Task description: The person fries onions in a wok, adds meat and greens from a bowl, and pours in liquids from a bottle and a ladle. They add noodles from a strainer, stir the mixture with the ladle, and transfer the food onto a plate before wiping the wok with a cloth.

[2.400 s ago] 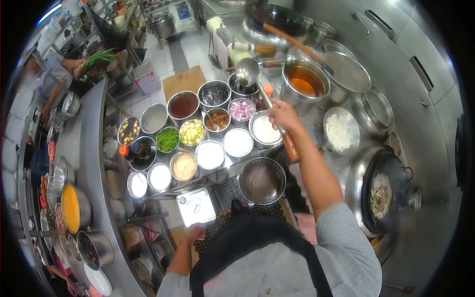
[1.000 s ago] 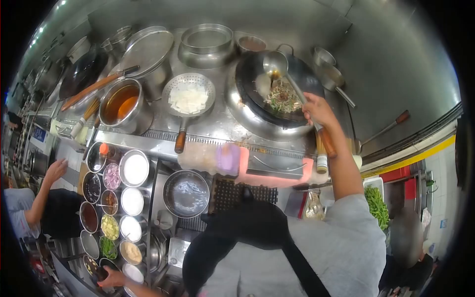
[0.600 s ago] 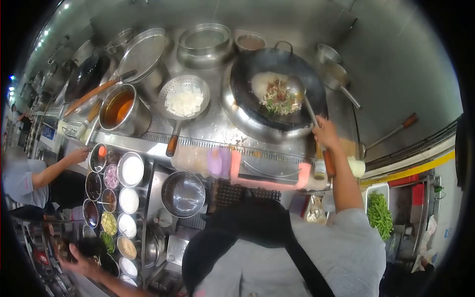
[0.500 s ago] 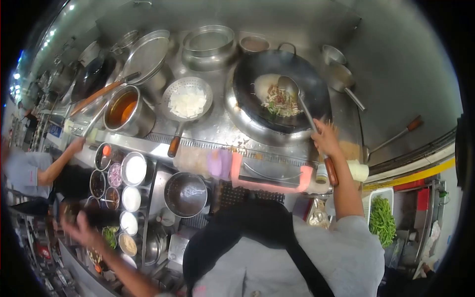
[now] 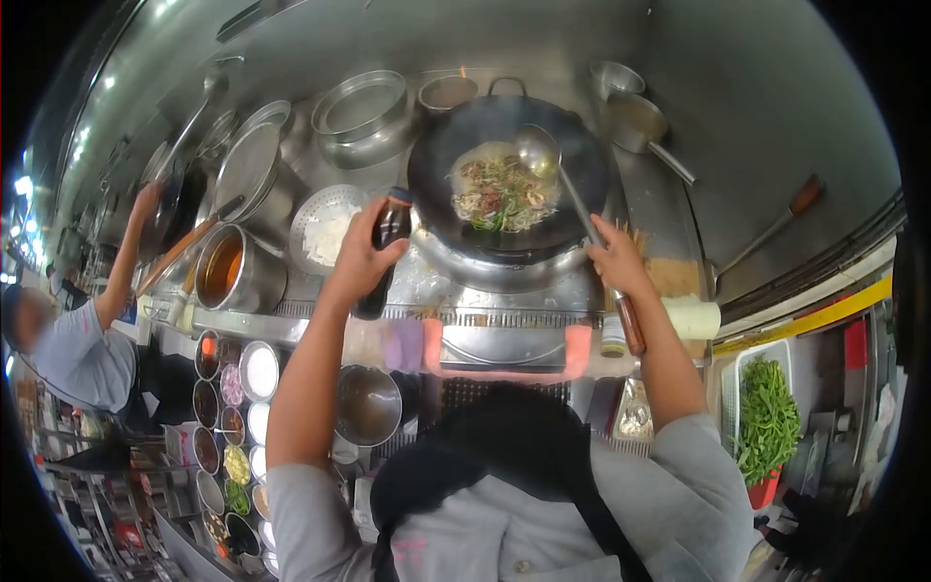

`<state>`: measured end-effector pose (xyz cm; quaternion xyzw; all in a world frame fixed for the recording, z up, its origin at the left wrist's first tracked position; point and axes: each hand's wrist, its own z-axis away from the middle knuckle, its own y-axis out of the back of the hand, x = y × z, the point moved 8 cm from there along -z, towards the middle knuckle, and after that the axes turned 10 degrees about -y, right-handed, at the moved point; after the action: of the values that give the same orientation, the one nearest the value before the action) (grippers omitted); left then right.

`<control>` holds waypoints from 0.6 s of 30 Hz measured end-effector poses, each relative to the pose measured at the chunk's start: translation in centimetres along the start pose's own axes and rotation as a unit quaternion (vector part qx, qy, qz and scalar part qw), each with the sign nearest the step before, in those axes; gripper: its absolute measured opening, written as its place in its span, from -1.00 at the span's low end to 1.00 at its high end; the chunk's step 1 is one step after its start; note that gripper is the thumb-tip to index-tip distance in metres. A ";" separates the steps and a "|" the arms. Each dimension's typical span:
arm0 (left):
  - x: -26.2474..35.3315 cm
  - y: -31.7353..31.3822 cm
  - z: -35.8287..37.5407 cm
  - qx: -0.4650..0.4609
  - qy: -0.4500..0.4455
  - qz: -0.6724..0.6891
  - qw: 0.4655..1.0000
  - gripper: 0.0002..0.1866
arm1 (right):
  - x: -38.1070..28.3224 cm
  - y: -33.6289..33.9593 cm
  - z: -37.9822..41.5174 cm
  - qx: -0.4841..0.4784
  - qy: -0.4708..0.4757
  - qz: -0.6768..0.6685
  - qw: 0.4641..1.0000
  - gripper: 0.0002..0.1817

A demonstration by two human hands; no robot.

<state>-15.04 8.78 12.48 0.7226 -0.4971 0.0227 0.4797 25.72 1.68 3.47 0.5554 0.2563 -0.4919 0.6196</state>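
Observation:
My left hand (image 5: 367, 254) is wrapped round a dark bottle (image 5: 388, 238), held upright just left of the wok. Its dark cap points toward the back. My right hand (image 5: 618, 257) grips the long handle of a metal ladle (image 5: 538, 152), whose bowl is inside the black wok (image 5: 572, 209). Noodle-like strands, brown bits and green pieces (image 5: 504, 194) lie in the wok beside the ladle bowl. Behind the bottle, a perforated strainer (image 5: 301, 211) holds white pieces (image 5: 328, 236), partly hidden by my left hand.
A pot of orange-brown liquid (image 5: 240, 264) stands at left, with seasoning bowls (image 5: 260, 371) nearer me. Another person (image 5: 82, 344) works at far left. A saucepan (image 5: 635, 121) is at back right. Green vegetables fill a white basket (image 5: 732, 417) at right.
My left hand has come up from the seasoning bowls to the wok's left side and now holds the bottle. The wok's contents are more spread out. The co-worker's arm is raised higher.

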 end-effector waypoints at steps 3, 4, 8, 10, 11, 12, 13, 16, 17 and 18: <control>0.3 -2.9 -3.6 -0.101 0.043 -0.054 0.993 -0.25 | 2.6 1.0 0.2 -0.018 -0.001 -0.073 0.997 -0.33; -0.1 -3.9 -4.5 -0.113 0.047 -0.058 0.991 -0.24 | 2.5 1.3 1.0 -0.024 -0.015 -0.083 0.996 -0.33; -0.2 -7.0 -7.3 -0.199 0.104 -0.139 0.964 -0.23 | 4.0 1.5 1.7 -0.025 -0.036 -0.096 0.994 -0.31; -0.6 -7.6 -7.4 -0.198 0.104 -0.148 0.963 -0.24 | 3.8 1.7 2.0 -0.042 -0.037 -0.080 0.995 -0.29; -1.0 -8.0 -7.2 -0.198 0.104 -0.153 0.963 -0.24 | 3.8 1.8 2.0 -0.043 -0.029 -0.076 0.996 -0.29; -1.6 -8.1 -6.9 -0.154 0.090 -0.104 0.978 -0.24 | 3.8 1.9 2.0 -0.044 -0.021 -0.072 0.996 -0.29; -2.5 -7.9 -6.3 -0.110 0.075 -0.054 0.990 -0.24 | 3.7 1.9 2.0 -0.045 -0.013 -0.069 0.997 -0.29; -3.6 -7.8 -5.4 -0.043 0.060 0.037 0.997 -0.23 | 3.1 2.2 2.5 -0.060 -0.038 -0.084 0.994 -0.29; -3.8 -7.7 -5.3 -0.031 0.060 0.058 0.996 -0.23 | 3.1 2.2 2.4 -0.060 -0.041 -0.087 0.994 -0.29; -3.4 -7.7 -5.6 -0.060 0.064 0.023 0.996 -0.22 | 3.1 2.1 2.3 -0.062 -0.044 -0.090 0.993 -0.29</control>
<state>-8.52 15.51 8.58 0.6781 -0.4825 0.0501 0.5521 28.25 -1.72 2.33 0.4689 0.3076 -0.5526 0.6166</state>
